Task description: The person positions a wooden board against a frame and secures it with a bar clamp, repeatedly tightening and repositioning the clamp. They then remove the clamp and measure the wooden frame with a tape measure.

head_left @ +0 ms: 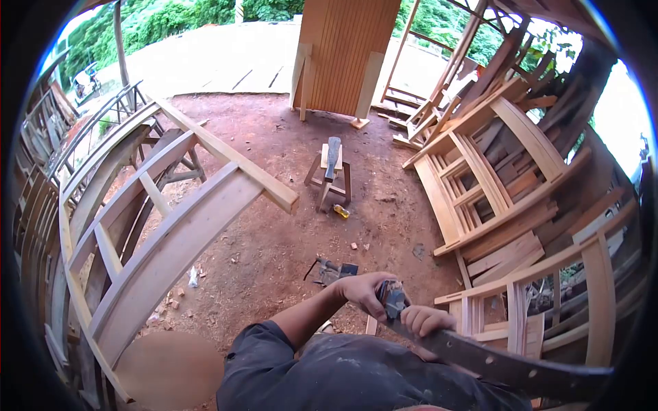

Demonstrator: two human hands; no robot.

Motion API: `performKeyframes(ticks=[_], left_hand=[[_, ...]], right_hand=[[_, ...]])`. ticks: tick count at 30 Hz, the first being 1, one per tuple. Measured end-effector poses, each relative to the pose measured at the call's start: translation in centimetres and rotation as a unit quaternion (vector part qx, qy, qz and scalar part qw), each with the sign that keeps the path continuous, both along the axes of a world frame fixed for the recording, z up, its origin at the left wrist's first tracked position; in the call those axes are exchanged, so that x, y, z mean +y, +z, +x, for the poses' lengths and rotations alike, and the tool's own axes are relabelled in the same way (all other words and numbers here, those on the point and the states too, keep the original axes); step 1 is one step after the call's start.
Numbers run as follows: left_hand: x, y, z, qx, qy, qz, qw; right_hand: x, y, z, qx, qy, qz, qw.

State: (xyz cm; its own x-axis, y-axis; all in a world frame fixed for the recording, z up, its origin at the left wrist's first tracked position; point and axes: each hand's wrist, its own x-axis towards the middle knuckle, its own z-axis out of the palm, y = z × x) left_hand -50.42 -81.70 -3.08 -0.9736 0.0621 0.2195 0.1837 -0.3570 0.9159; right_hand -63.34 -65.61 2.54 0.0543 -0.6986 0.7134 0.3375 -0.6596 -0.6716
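Observation:
A long dark strip (pixel 507 362) with round holes along it runs from my hands to the lower right. Its near end carries a bulky grey, metallic-looking piece (pixel 393 300). My left hand (pixel 363 291) is closed around the left side of that end piece. Just to its right, my right hand (pixel 428 320) wraps over the strip, knuckles up. Both hands are close together in front of my dark shirt. On the ground beyond my left forearm lies a dark flat-ended tool (pixel 336 271).
A small wooden stool (pixel 327 179) bears a grey tool (pixel 333 156); a yellow object (pixel 341 211) lies beside it. Wooden frames stand left (pixel 178 240) and right (pixel 480 185). A slatted wooden panel (pixel 346 55) stands upright at the back. Wood scraps dot the reddish ground (pixel 274 164).

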Motion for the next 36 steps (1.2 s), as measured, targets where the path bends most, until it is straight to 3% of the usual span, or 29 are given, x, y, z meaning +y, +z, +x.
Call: performKeyframes(ticks=[2,3,4,6,8,13,14,16,17,19,20,22,24,26,27,28,29,31,34,36], left_hand=[[-3.6,0.9,-1.1,0.019,0.027,-0.007,0.999],[-5.2,1.3,-1.4,0.013,0.033,0.006,0.999],[-6.4,1.5,-1.6,0.005,0.037,0.019,0.999],[-8.4,-0.4,-2.7,0.018,0.069,0.013,0.997],[-10.1,-2.9,-3.6,0.026,0.142,-0.003,0.989],[-16.0,-6.7,-5.4,-0.047,0.152,-0.015,0.987],[-17.2,-7.3,-6.0,-0.010,0.167,0.112,0.980],[-21.2,-5.3,-7.4,-0.091,0.002,0.364,0.927],[-23.5,-7.0,-8.6,-0.090,0.020,0.365,0.927],[-28.4,-11.7,-11.9,-0.217,-0.013,0.316,0.923],[-30.3,-11.4,-12.8,-0.214,0.006,0.319,0.923],[-34.9,-10.2,-13.7,-0.267,-0.120,0.088,0.952],[-39.8,-11.2,-15.1,-0.301,-0.004,0.036,0.953],[-44.5,-9.0,-15.2,-0.326,-0.045,0.012,0.944],[-47.0,-8.0,-15.7,-0.340,-0.041,-0.102,0.934],[-48.8,-7.0,-16.5,-0.350,-0.043,-0.210,0.912],[-50.7,-6.0,-17.4,-0.357,-0.035,-0.207,0.910],[-53.4,-3.4,-17.9,-0.433,-0.062,-0.435,0.787],[-57.4,-2.8,-17.3,-0.476,-0.057,-0.490,0.728],[-60.3,-6.6,-14.9,-0.487,0.077,-0.505,0.709]], right_hand=[[-2.3,3.4,-0.2,-0.017,-0.149,-0.016,0.989],[-3.1,6.1,-1.3,-0.086,-0.123,-0.045,0.988],[-3.6,8.3,-2.3,-0.079,-0.175,-0.080,0.978],[-4.2,11.0,-5.0,-0.078,-0.109,-0.031,0.991],[-7.2,9.7,-6.9,-0.053,-0.052,-0.025,0.997],[-13.9,6.3,-10.6,-0.085,-0.037,0.012,0.996],[-15.6,6.0,-11.4,-0.102,-0.058,0.022,0.993],[-19.4,6.1,-13.7,-0.103,-0.050,0.022,0.993],[-21.4,5.6,-14.3,-0.115,-0.026,0.025,0.993],[-25.4,4.9,-15.5,-0.126,0.001,0.033,0.992],[-27.7,4.5,-16.6,-0.128,0.020,0.034,0.991],[-32.3,2.7,-18.7,-0.130,0.067,0.036,0.989],[-37.8,2.0,-20.4,-0.138,0.107,0.046,0.983],[-43.5,1.6,-20.8,-0.132,0.163,0.035,0.977],[-46.4,1.6,-21.1,-0.128,0.175,0.028,0.976],[-48.7,1.9,-21.5,-0.124,0.183,0.026,0.975],[-51.2,2.6,-21.8,-0.112,0.200,0.017,0.973],[-55.8,3.1,-21.4,-0.133,0.252,0.025,0.958],[-62.3,3.3,-19.9,-0.121,0.309,0.010,0.943],[-66.1,3.0,-18.2,-0.120,0.328,0.003,0.937]])
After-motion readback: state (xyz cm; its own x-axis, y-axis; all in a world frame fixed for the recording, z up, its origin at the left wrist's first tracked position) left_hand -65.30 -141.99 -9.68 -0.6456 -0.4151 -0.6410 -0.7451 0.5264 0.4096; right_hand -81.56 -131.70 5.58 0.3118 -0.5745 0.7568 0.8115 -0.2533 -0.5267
